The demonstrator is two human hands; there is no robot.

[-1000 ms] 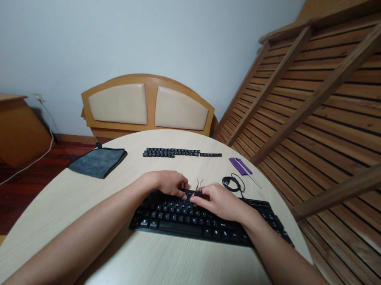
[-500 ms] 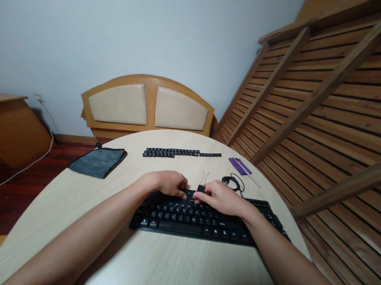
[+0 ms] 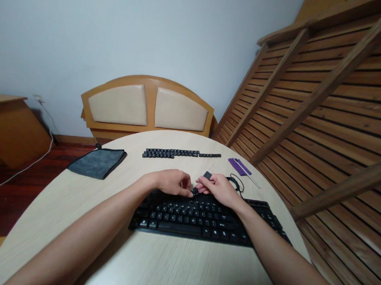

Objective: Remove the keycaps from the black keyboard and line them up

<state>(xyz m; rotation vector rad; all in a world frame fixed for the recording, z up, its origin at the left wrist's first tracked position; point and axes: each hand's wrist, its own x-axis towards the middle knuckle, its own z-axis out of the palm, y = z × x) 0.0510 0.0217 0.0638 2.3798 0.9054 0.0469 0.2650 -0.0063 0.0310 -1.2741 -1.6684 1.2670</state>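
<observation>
A black keyboard (image 3: 179,228) lies on the round table in front of me. Over its upper rows, my left hand (image 3: 175,183) is closed, with thumb and fingertips pinching a small black keycap (image 3: 195,191). Close beside it, my right hand (image 3: 218,188) grips a keycap puller by its black handle (image 3: 207,175). The puller's thin wires point up and away from the keyboard, faint against the table. The right fingertips come very near the keycap; whether they touch it I cannot tell. Part of the keyboard's upper rows is hidden behind both hands.
Removed keycaps (image 3: 170,152) lie in rows toward the table's far side. A grey cloth (image 3: 97,162) is at the left. On the right are purple pieces (image 3: 237,166), a slim pale tool (image 3: 254,181) and a coiled black cable (image 3: 236,182). A slatted wooden panel (image 3: 327,125) leans beyond the table.
My right hand has turned, tilting the puller's handle up and right. My left hand has shifted slightly right, and a keycap now shows between the two hands.
</observation>
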